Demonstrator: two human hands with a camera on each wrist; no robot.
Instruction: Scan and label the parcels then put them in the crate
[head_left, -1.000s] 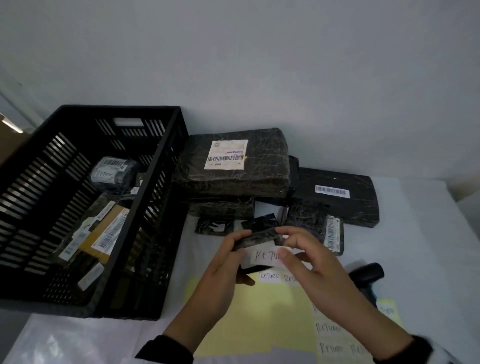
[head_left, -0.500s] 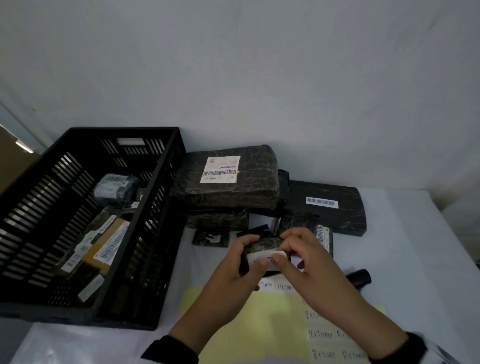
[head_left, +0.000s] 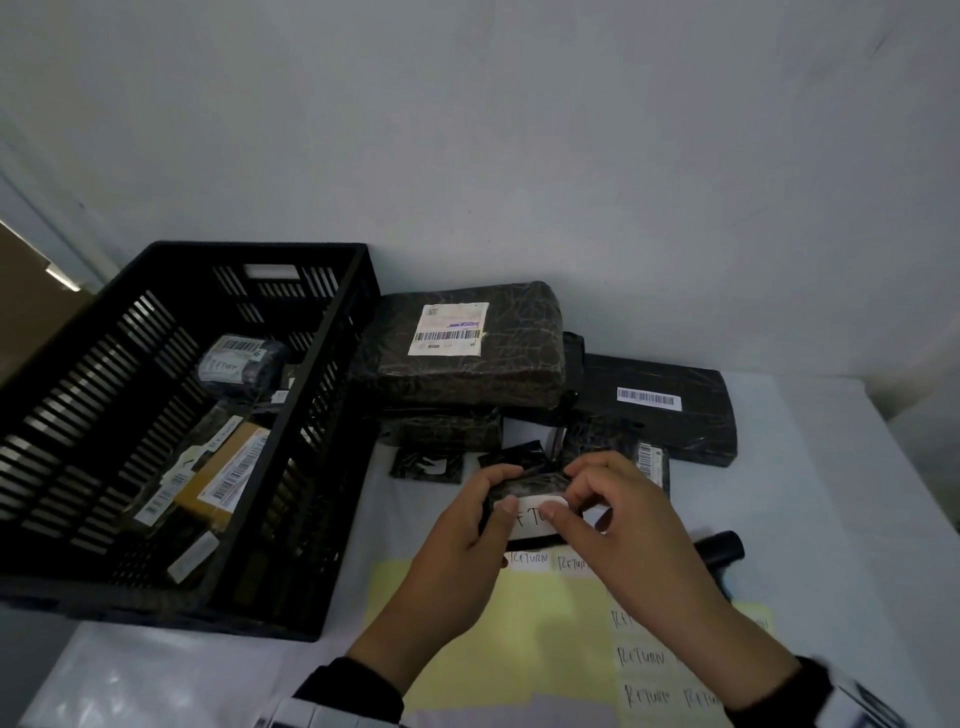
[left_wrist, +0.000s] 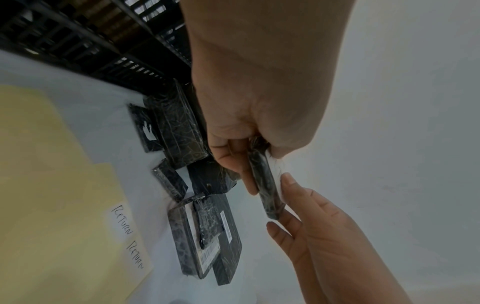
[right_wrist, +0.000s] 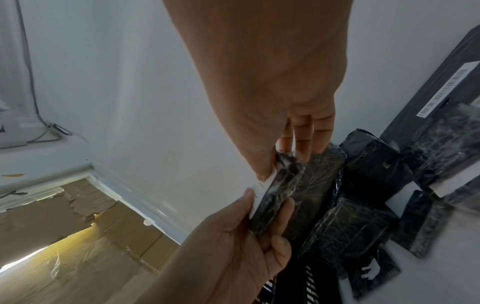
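Head view has the small flat parcel wrapped in black crinkly plastic (head_left: 524, 486) held up in the air between both hands, over the near end of the pale yellow sheet of hand-written RETURN stickers (head_left: 498, 618). Left hand (head_left: 467, 525) grips its left end, thumb on the front and fingers behind. Right hand (head_left: 618, 514) pinches the right end, thumb pressing on the white RETURN label (head_left: 535, 519) that sits on the parcel's front face.

Its long axis runs left to right, thin edge toward the wrist cams. The black slatted plastic crate (head_left: 332, 415) is off to the left, so the left hand is the nearer one for the drop. I'd guess the label just needs smoothing flat first.

Counts, roughly: one parcel in hand, and about seven more in the black-wrapped pile (head_left: 467, 358) against the wall, though it overlaps and I can't be sure. Four or so parcels lie in the crate; the dark bottom hides the rest. Around seven or eight RETURN stickers are left on the sheet, some cut off by the right arm. One black handheld scanner (head_left: 719, 551) lies on the white table (head_left: 831, 519) just right of the right hand.
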